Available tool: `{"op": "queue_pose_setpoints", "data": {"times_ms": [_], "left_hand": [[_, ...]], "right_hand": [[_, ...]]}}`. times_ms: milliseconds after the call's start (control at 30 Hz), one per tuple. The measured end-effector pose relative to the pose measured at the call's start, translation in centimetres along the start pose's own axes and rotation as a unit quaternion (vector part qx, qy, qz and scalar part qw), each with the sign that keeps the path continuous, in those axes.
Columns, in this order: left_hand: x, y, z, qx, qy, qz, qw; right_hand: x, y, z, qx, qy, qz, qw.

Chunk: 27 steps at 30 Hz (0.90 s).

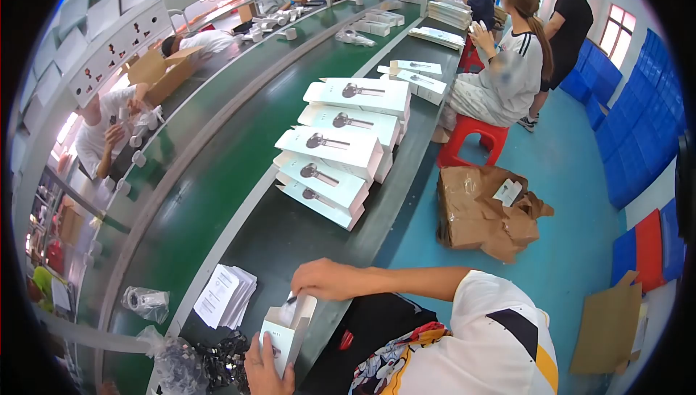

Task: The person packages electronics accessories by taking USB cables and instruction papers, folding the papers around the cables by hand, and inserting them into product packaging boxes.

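Observation:
My left hand (270, 367) is closed around a small white carton (288, 337) with an open top, tilted at the bench edge. Over the carton's mouth, my right hand (325, 279) has its fingers bent down around something. A whitish, clear-looking piece (288, 312) with a dark tip shows beneath those fingers, partly inside the carton; its kind is unclear. Beside the carton lies a stack of printed leaflets (226, 296). Nearer the bottom sit a clear plastic bag (177, 366) and a heap of small black parts (226, 360).
Stacked white cartons (333, 148) with a printed device picture stand further up the bench. A green conveyor belt (210, 177) runs alongside, carrying a bagged item (146, 304). On the floor are a brown cardboard box (482, 214) and a red stool (475, 138). Several people work along the line.

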<state>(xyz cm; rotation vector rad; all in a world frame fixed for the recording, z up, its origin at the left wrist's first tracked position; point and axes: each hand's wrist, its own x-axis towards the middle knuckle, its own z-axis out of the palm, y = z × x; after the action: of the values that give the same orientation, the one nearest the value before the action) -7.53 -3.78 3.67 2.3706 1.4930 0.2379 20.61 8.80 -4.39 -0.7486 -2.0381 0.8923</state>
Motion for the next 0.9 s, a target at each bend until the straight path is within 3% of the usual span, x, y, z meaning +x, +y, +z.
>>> {"op": "queue_pose_setpoints", "data": {"times_ms": [100,233,333,433,533,633,667,733,833,900], "left_hand": [[0.7,0.5,-0.3,-0.025,-0.014,0.002,1.000],[1.1,0.8,0.2,-0.017,-0.016,0.015,1.000],[1.1,0.6,0.7,-0.015,-0.015,0.013,1.000],[0.8,0.3,0.8,-0.009,0.005,0.005,1.000],[0.1,0.0,0.5,0.009,0.071,0.004,0.997],[-1.8,-1.7,0.2,-0.038,0.114,-0.049,0.992],[-2.5,-2.5,0.0,-0.019,0.123,-0.057,0.991],[-3.1,-2.7,-0.7,-0.050,0.202,-0.081,0.975],[-3.9,-3.2,-1.4,-0.066,0.288,-0.117,0.948],[-5.4,-3.9,-0.7,-0.145,0.301,-0.157,0.930]], "right_hand": [[0.1,-0.9,1.8,0.041,-0.063,-0.026,0.997],[1.9,-3.1,1.6,0.170,-0.188,0.125,0.959],[2.1,-0.7,4.5,0.254,-0.210,0.063,0.942],[2.5,-0.8,5.5,0.240,-0.250,0.009,0.938],[2.5,-2.8,3.7,0.264,-0.132,0.056,0.954],[3.1,-2.1,2.4,0.205,0.092,0.017,0.974],[2.9,-1.9,2.2,0.233,0.113,0.061,0.964],[2.6,-1.0,2.2,0.290,0.149,0.146,0.934],[1.3,-0.3,3.3,0.102,0.043,0.198,0.974],[1.1,0.6,5.0,0.009,0.031,0.053,0.998]]}}
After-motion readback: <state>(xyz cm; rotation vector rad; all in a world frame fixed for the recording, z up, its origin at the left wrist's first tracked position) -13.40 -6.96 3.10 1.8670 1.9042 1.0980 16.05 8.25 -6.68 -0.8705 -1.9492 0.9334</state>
